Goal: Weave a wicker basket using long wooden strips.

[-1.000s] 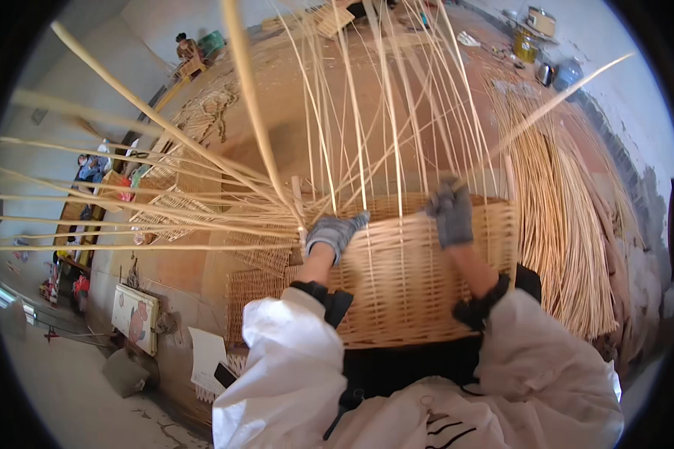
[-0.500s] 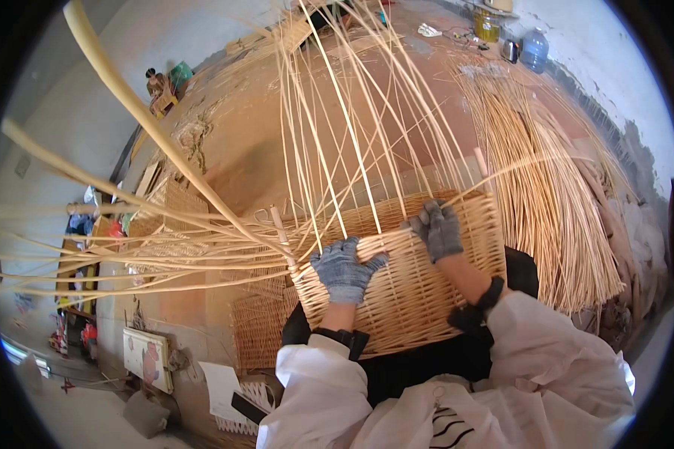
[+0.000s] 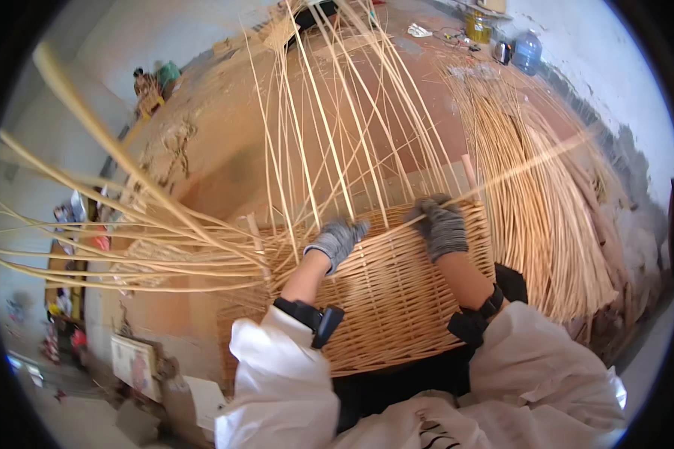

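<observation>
A half-woven wicker basket (image 3: 397,299) rests against my lap, its woven side toward me. My left hand (image 3: 338,243), in a grey glove, is at the top edge of the weave. Its fingers close round the foot of an upright willow rod (image 3: 326,138); the fingertips are partly hidden. My right hand (image 3: 440,227), also gloved, is closed at the same edge, nearer the right corner. It grips a long willow rod (image 3: 535,162) that sticks out to the upper right and is blurred at its far end. Several upright rods rise beyond both hands.
Long loose rods (image 3: 150,243) fan out leftward from the basket's left corner. A large bundle of peeled rods (image 3: 532,217) lies on the right. Along the far wall stand a blue water bottle (image 3: 528,52) and a kettle (image 3: 502,52). A white box (image 3: 135,367) is at lower left.
My left hand has lifted off its flat position on the weave and turned, its fingers now curled at the edge. The rod at my right hand has swung up. The view has shifted slightly.
</observation>
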Demonstrator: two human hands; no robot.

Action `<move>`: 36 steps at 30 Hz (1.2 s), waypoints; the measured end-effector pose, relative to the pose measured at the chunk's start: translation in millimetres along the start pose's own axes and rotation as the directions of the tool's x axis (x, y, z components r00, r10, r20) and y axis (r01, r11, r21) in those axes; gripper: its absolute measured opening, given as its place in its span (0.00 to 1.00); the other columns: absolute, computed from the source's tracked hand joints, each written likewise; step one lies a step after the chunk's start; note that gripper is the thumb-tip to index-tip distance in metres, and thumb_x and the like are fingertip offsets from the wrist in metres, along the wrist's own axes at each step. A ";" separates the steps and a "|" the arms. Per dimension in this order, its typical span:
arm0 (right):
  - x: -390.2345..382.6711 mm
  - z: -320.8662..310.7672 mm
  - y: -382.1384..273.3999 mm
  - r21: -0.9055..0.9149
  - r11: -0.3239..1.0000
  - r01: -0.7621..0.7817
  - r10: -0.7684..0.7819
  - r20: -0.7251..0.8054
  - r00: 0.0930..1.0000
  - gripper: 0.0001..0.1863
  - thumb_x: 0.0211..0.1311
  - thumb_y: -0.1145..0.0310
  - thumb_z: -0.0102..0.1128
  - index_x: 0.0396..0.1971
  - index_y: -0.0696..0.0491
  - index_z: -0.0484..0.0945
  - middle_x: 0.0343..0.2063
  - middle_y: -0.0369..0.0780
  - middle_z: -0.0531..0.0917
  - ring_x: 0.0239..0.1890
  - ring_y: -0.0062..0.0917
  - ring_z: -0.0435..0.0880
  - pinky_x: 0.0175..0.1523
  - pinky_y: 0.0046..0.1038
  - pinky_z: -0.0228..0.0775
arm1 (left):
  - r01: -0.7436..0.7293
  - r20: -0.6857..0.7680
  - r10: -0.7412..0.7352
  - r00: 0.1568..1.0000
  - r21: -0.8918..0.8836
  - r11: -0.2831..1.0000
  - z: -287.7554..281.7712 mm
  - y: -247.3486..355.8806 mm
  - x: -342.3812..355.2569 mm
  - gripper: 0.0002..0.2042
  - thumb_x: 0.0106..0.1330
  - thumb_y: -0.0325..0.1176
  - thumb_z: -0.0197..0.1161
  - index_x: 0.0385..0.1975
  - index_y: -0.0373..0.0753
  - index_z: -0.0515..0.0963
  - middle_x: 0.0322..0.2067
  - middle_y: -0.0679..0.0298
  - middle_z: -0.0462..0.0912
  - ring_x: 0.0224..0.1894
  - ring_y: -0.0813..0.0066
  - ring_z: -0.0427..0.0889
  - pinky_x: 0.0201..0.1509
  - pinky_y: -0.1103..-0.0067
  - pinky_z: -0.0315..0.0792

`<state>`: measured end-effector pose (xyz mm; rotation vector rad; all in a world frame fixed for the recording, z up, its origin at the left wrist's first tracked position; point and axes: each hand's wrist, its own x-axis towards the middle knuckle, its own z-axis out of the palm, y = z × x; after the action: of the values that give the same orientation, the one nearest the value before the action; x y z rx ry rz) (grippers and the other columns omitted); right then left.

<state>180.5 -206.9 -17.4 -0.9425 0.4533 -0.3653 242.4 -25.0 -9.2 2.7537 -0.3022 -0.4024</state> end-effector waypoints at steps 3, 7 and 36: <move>37.0 -59.5 5.0 -0.233 0.846 0.479 -0.311 0.514 0.800 0.03 0.50 0.77 0.50 0.21 0.54 0.69 0.20 0.39 0.73 0.22 0.28 0.72 0.34 0.40 0.71 | -0.097 0.155 0.136 0.979 -0.235 0.967 2.7 13.6 -20.9 0.16 0.51 0.44 0.57 0.32 0.37 0.74 0.31 0.54 0.77 0.35 0.61 0.75 0.39 0.74 0.67; 58.5 3.3 -46.8 -0.589 0.506 0.630 0.060 0.753 0.656 0.06 0.51 0.70 0.49 0.19 0.54 0.70 0.23 0.43 0.73 0.31 0.31 0.73 0.43 0.32 0.66 | 0.003 0.173 0.072 0.982 -0.398 0.918 1.1 11.2 -34.6 0.15 0.50 0.45 0.58 0.26 0.38 0.75 0.24 0.60 0.77 0.29 0.68 0.75 0.37 0.75 0.66; 14.4 -72.4 -77.0 0.112 0.983 -0.147 0.130 0.141 0.981 0.06 0.52 0.74 0.51 0.31 0.57 0.68 0.22 0.40 0.74 0.28 0.32 0.77 0.31 0.31 0.75 | -0.400 0.089 0.390 0.917 0.207 0.893 23.0 98.1 76.4 0.12 0.54 0.37 0.51 0.34 0.37 0.72 0.36 0.57 0.76 0.40 0.63 0.73 0.42 0.76 0.67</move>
<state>147.0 -305.2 7.2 -0.8058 0.3678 -0.1992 291.4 -141.5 -12.9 2.7956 -0.9545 -0.3374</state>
